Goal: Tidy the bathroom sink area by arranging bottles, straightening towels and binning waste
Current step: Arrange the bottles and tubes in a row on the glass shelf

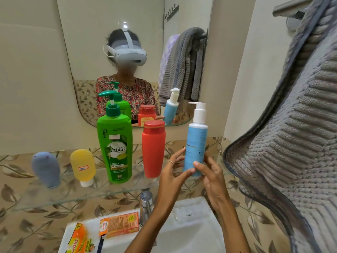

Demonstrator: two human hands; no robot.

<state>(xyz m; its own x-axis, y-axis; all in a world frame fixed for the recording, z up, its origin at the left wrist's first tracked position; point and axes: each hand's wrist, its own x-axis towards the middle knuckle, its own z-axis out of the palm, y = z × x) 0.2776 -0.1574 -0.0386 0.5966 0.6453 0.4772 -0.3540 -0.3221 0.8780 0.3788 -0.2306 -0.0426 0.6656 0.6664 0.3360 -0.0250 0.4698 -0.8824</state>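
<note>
A light blue pump bottle [196, 143] with a white pump stands upright at the right end of the glass shelf [73, 196]. My left hand [172, 172] and my right hand [211, 172] both hold its lower part, fingers curled round it. To its left on the shelf stand a red bottle [153, 148], a tall green shampoo pump bottle [115, 147], a yellow tube [83, 166] on its cap and a grey-blue tube [46, 168]. A grey ribbed towel [291, 143] hangs bunched from a rail at the right.
Below the shelf is a white sink [191, 232] with a chrome tap [145, 207]. Orange packets [118, 224] and a yellow-orange wrapper [80, 240] lie on the sink's left rim. A mirror [135, 52] hangs behind the bottles.
</note>
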